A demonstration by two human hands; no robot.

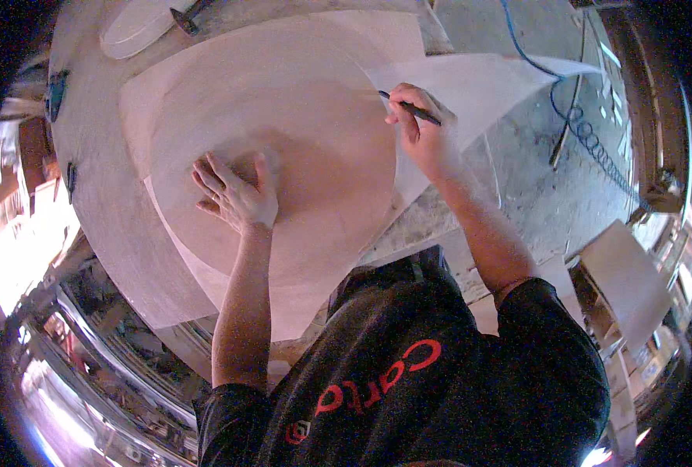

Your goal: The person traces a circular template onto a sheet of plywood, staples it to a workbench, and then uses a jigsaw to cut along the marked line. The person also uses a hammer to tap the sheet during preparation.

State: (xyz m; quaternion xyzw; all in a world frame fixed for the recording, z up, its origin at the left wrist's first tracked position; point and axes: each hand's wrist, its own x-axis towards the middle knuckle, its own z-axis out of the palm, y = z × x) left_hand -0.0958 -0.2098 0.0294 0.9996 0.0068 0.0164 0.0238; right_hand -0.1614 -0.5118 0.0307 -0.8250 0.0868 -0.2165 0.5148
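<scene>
A large, round, pale disc lies on a light sheet, whose corners stick out around it. My left hand rests on the left part of the disc with its fingers spread. At the disc's right edge, my right hand grips a dark pen between thumb and fingers. The pen's tip points left toward the rim; whether it touches the surface I cannot tell.
The grey worktop carries a white oval piece and a dark tool at the far left. A pale pointed sheet lies right of the disc. Beyond it runs a blue coiled hose. A board leans at the right.
</scene>
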